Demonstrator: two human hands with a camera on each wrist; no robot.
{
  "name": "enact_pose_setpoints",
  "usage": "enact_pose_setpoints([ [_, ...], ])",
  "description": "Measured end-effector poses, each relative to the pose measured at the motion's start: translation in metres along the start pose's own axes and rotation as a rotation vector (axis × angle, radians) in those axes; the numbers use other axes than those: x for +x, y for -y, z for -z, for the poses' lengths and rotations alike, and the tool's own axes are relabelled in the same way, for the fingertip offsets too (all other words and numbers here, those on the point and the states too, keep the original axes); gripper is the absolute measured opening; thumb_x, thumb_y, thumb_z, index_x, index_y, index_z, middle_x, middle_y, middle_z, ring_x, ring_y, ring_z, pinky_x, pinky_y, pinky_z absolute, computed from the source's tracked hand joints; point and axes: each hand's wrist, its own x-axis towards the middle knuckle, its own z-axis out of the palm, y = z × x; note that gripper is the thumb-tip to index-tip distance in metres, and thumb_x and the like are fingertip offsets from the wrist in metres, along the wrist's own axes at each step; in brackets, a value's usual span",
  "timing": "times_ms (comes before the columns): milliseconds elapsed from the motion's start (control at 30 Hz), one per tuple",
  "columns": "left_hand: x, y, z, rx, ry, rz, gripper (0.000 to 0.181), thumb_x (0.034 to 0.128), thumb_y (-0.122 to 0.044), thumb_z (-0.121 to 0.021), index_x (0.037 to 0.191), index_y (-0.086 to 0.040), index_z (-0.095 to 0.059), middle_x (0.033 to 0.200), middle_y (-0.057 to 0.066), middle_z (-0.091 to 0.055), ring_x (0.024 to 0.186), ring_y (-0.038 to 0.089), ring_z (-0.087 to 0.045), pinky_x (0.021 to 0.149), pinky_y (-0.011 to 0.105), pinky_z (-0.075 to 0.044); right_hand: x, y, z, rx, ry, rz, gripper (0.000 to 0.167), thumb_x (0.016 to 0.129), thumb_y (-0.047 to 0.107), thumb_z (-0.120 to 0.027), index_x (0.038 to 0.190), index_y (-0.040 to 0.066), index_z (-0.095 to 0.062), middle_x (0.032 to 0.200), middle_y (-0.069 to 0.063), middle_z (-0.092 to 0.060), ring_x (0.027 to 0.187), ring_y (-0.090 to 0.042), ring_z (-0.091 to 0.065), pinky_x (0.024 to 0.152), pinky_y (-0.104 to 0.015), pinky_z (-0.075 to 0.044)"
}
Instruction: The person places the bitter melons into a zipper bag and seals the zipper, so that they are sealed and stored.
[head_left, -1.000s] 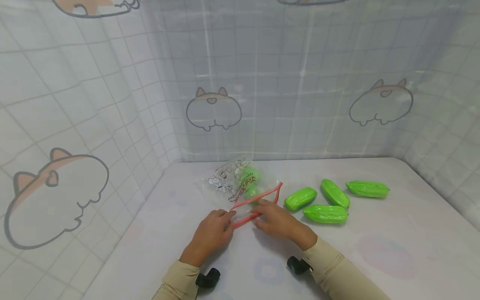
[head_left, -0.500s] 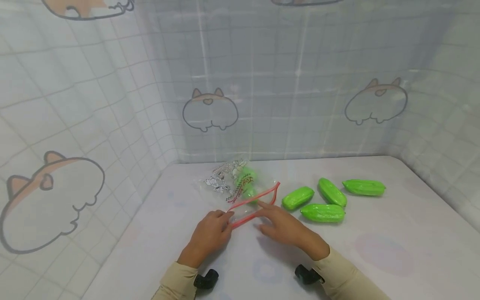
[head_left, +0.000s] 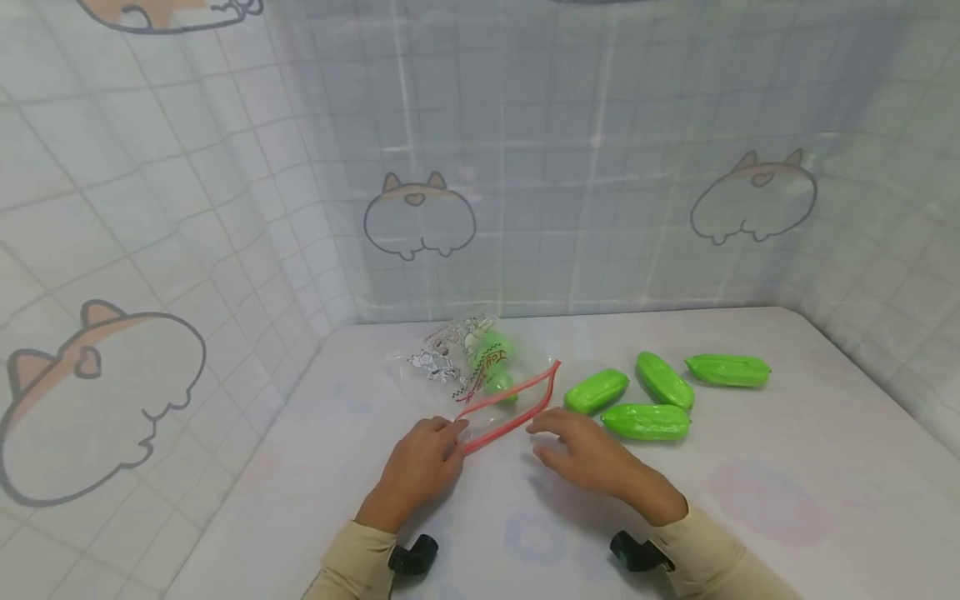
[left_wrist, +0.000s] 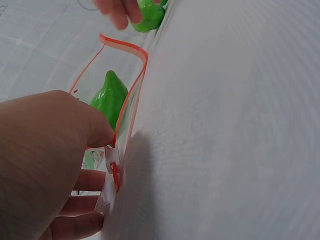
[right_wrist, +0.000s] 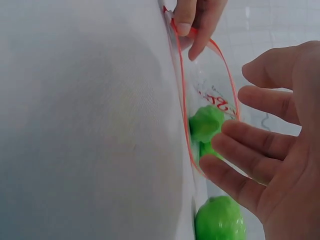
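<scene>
My left hand [head_left: 422, 463] pinches the left corner of a clear zip bag [head_left: 517, 422] with red edging along its mouth. In the left wrist view a small white slider [left_wrist: 111, 159] sits by the thumb on that edging. The bag's mouth gapes towards me, and its film carries printed drawings and red lettering. Inside lie green, glossy, cucumber-like vegetables [head_left: 491, 350], partly overlapping; how many cannot be told. Just right of the mouth my right hand [head_left: 588, 454] hovers, fingers spread and holding nothing, as the right wrist view [right_wrist: 280, 145] shows.
Several loose green vegetables lie right of the bag: the nearest [head_left: 597, 391] beside its mouth, one [head_left: 647, 422] in front, one [head_left: 664, 381] behind, another [head_left: 727, 371] farther right. The white table [head_left: 750, 450] meets patterned curtain walls [head_left: 585, 208] at the back and sides.
My right hand has drawn back from the bag's mouth, moving right and letting go of its edge. My left hand stays on its corner. The loose vegetables have not moved on the table.
</scene>
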Motion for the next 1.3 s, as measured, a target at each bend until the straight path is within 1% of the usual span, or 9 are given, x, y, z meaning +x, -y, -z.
enact_pose_setpoints([
  [100,0.001,0.000,0.001,-0.006,0.001,-0.004,0.032,0.0894,-0.017,-0.070,0.121,-0.011,-0.073,0.104,0.008,-0.070,0.097,0.024,-0.064,0.083,0.042,-0.055,-0.006,-0.003,0.004,0.038,-0.005,-0.024,0.025,0.096,0.012,-0.065,0.121,0.007,-0.068,0.122,-0.006,-0.066,0.114,-0.020,-0.060,0.092,-0.043,-0.052],
  [200,0.001,0.000,0.001,-0.007,-0.002,-0.007,0.032,0.0892,-0.017,-0.070,0.120,-0.011,-0.073,0.104,0.008,-0.070,0.097,0.025,-0.064,0.082,0.042,-0.055,-0.012,-0.006,0.010,0.087,-0.011,-0.050,0.025,0.096,0.010,-0.064,0.120,0.007,-0.069,0.119,-0.005,-0.067,0.111,-0.021,-0.062,0.089,-0.040,-0.053],
  [400,-0.001,0.001,-0.001,0.002,-0.007,-0.007,0.032,0.0891,-0.018,-0.071,0.120,-0.010,-0.073,0.103,0.009,-0.070,0.096,0.025,-0.064,0.082,0.042,-0.055,-0.026,-0.010,0.023,0.148,-0.052,-0.058,0.027,0.096,0.010,-0.065,0.122,0.004,-0.068,0.121,-0.009,-0.068,0.107,-0.024,-0.066,0.087,-0.037,-0.054],
  [567,-0.002,0.003,-0.004,-0.003,-0.009,-0.014,0.032,0.0889,-0.018,-0.070,0.120,-0.011,-0.073,0.102,0.009,-0.069,0.095,0.026,-0.064,0.082,0.043,-0.055,-0.035,-0.017,0.032,0.132,-0.112,-0.049,0.024,0.097,0.011,-0.065,0.120,0.006,-0.070,0.116,-0.009,-0.070,0.100,-0.017,-0.067,0.082,-0.032,-0.055],
  [767,-0.003,0.004,-0.005,-0.001,-0.033,-0.022,0.033,0.0883,-0.017,-0.071,0.120,-0.011,-0.073,0.101,0.008,-0.068,0.093,0.025,-0.064,0.080,0.042,-0.055,-0.044,-0.025,0.044,0.137,-0.169,-0.100,0.022,0.098,0.018,-0.066,0.117,0.008,-0.071,0.113,-0.006,-0.071,0.101,-0.025,-0.068,0.081,-0.031,-0.055],
  [867,-0.002,0.003,-0.005,0.001,-0.036,-0.024,0.034,0.0881,-0.017,-0.071,0.121,-0.011,-0.073,0.098,0.008,-0.064,0.088,0.023,-0.060,0.075,0.039,-0.055,-0.048,-0.029,0.049,0.126,-0.200,-0.125,0.025,0.099,0.023,-0.065,0.118,0.007,-0.072,0.112,-0.005,-0.072,0.101,-0.025,-0.068,0.082,-0.030,-0.055],
  [967,-0.002,0.002,-0.005,0.001,-0.028,-0.014,0.036,0.0880,-0.017,-0.072,0.124,-0.013,-0.072,0.094,0.007,-0.057,0.082,0.020,-0.054,0.068,0.035,-0.051,-0.052,-0.032,0.054,0.095,-0.234,-0.141,0.027,0.099,0.026,-0.065,0.118,0.008,-0.072,0.112,-0.003,-0.072,0.100,-0.020,-0.068,0.082,-0.031,-0.055],
  [1100,-0.002,-0.001,-0.003,0.008,-0.013,0.007,0.039,0.0888,-0.018,-0.071,0.128,-0.013,-0.070,0.091,0.005,-0.055,0.079,0.018,-0.050,0.065,0.033,-0.049,-0.056,-0.035,0.059,0.079,-0.280,-0.135,0.021,0.098,0.022,-0.066,0.116,0.012,-0.073,0.110,-0.001,-0.073,0.100,-0.017,-0.068,0.081,-0.033,-0.055],
  [1300,-0.001,-0.006,0.001,0.112,-0.015,-0.016,0.039,0.0895,-0.023,-0.070,0.127,-0.012,-0.069,0.093,0.004,-0.066,0.080,0.021,-0.059,0.058,0.035,-0.051,-0.061,-0.039,0.066,0.065,-0.294,-0.152,0.020,0.098,0.019,-0.066,0.116,0.014,-0.073,0.110,0.002,-0.073,0.100,-0.014,-0.067,0.081,-0.033,-0.055],
])
